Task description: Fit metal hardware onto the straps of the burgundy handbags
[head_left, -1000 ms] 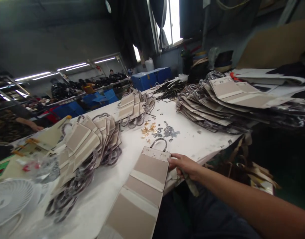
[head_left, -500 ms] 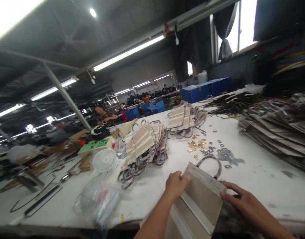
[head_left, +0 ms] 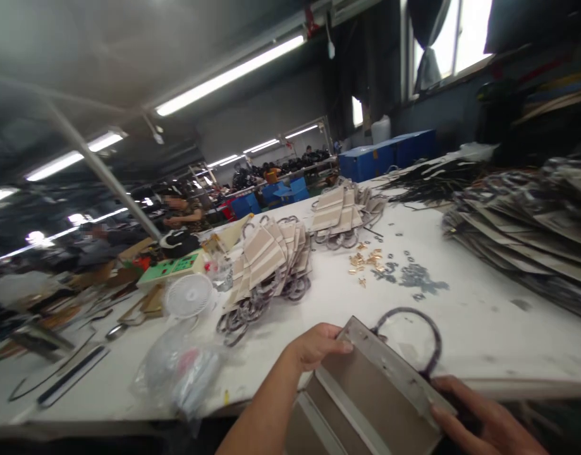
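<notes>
On panel — left hand, right hand, fingers curled

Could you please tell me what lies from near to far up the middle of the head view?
Nearest, the beige panel → its dark loop handle → gold fittings → far pile of beige panels → blue crates.

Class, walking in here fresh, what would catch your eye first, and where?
The left hand and right hand grip a beige panel with a dark loop handle at the near edge of the table. Behind it, fanned stacks of like panels and scattered gold fittings lie mid-table.
</notes>
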